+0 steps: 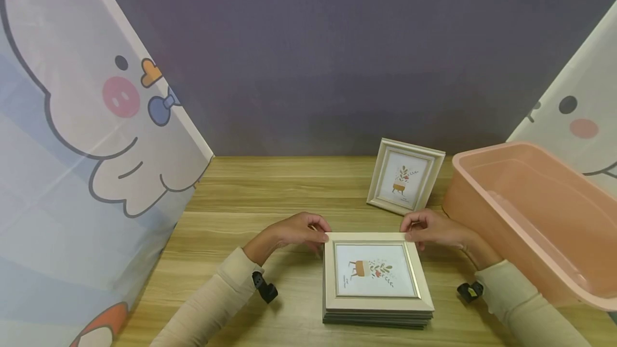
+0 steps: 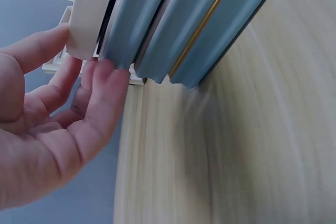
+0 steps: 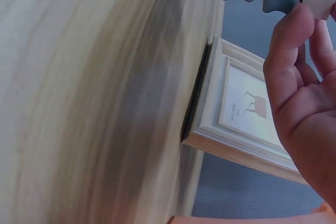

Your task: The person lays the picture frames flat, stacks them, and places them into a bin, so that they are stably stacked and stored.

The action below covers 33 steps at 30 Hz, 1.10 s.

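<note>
A cream picture frame (image 1: 371, 304) with a plant print lies face up on top of a stack of blue-grey frames (image 2: 184, 30). At its far left corner my left hand (image 1: 296, 231) pinches the edge, thumb on top and fingers below. My right hand (image 1: 436, 229) pinches the far right corner in the same way. In the left wrist view, the fingertips also touch the blue-grey frame just under the cream one. Behind the right hand stands another cream frame (image 1: 405, 175), tilted back, with a similar plant print.
A pink plastic tub (image 1: 474, 210) stands on the right of the wooden table (image 1: 231, 191), beside the right forearm. A dark grey panel (image 1: 308, 68) rises behind the table, with cartoon-printed sheets (image 1: 72, 149) at both sides.
</note>
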Motion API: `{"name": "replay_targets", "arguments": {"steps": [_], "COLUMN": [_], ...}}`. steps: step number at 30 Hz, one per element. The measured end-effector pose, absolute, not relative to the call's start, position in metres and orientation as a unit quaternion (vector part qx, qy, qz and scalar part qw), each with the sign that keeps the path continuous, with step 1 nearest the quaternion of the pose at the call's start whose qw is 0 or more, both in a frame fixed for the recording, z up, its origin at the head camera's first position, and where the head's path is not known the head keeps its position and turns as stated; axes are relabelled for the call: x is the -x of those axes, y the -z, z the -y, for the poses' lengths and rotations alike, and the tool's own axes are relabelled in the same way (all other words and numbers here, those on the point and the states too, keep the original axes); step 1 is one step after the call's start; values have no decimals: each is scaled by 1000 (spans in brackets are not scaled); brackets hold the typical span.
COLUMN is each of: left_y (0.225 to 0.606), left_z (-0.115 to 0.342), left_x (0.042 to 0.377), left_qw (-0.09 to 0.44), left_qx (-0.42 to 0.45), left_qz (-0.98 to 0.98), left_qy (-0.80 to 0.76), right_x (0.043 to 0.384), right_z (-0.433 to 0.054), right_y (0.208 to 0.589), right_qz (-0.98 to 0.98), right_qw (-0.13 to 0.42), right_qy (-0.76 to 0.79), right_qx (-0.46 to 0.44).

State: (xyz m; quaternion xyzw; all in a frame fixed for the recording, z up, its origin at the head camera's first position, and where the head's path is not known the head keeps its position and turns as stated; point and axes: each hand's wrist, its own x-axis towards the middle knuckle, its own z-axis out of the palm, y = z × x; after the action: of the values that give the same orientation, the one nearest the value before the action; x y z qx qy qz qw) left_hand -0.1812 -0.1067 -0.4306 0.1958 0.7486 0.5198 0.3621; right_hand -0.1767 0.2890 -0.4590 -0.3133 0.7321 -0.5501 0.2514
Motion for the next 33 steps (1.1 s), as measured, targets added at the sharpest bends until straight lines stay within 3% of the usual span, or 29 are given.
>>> {"name": "replay_targets", "arguments": {"steps": [5,15,21,25,33], "left_y": [422,407,409,414,414], "left_z": [104,86,70,58,28], "left_x": [189,220,243,260,287], "left_qw": [335,239,204,189,192], "left_qx": [-215,-188,-177,-172,-159], "left_qz": [-779,-790,-792,-798,-780], "left_qy": [-484,-532,-547,-546,-573], "right_x": [174,182,187,188,194], "right_z": [-288,-285,-283,-282,-271], "right_y": [449,421,410,401,392], "right_qz": [-776,-832,-848,-853,-870], "right_qw": [184,-90,-215,-244,-217], "right_qy": [540,515,474,457,440], "right_qx": [268,186,100,64,40]}}
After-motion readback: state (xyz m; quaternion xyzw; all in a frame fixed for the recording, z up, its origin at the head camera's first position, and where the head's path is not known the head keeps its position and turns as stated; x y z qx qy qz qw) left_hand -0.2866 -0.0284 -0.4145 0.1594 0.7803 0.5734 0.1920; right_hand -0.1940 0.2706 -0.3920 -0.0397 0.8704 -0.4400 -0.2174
